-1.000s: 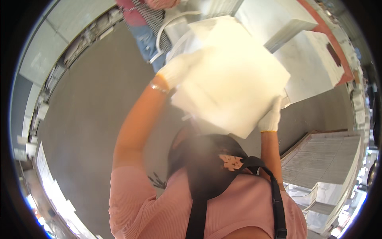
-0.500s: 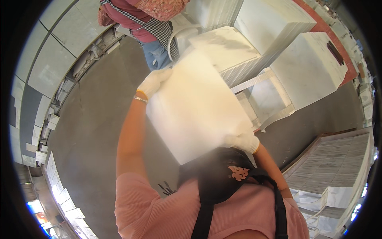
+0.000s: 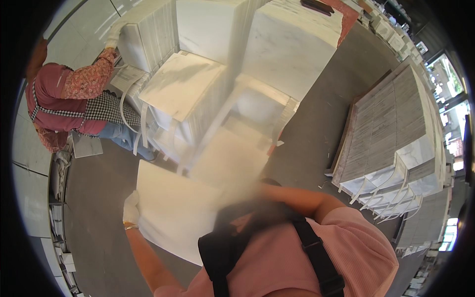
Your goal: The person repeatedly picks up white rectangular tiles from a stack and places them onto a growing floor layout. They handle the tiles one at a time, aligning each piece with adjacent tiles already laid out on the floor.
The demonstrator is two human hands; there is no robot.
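A white square tile [image 3: 173, 210] is held in front of my body, tilted. My left hand [image 3: 131, 208], in a white knitted glove with a yellow cuff, is closed round its left edge. My right hand [image 3: 241, 192] is smeared by motion near the tile's upper right side; its fingers do not show. My black chest strap and bag cover the tile's right part. Just beyond lies a pale tile surface [image 3: 230, 158], blurred, in front of stacked white marble tiles [image 3: 183, 81].
Tall stacks of white tiles [image 3: 292, 49] stand ahead, some bound with pale straps. A co-worker [image 3: 74, 99] in a checked apron stands at the left, a gloved hand on a stack. Grey-striped tiles [image 3: 386, 128] sit on a pallet at right. The floor [image 3: 316, 133] is grey.
My view has swung right, so the stacks and co-worker now sit further left. The tile has come lower and leftward, still in my left hand. My right hand has become blurred.
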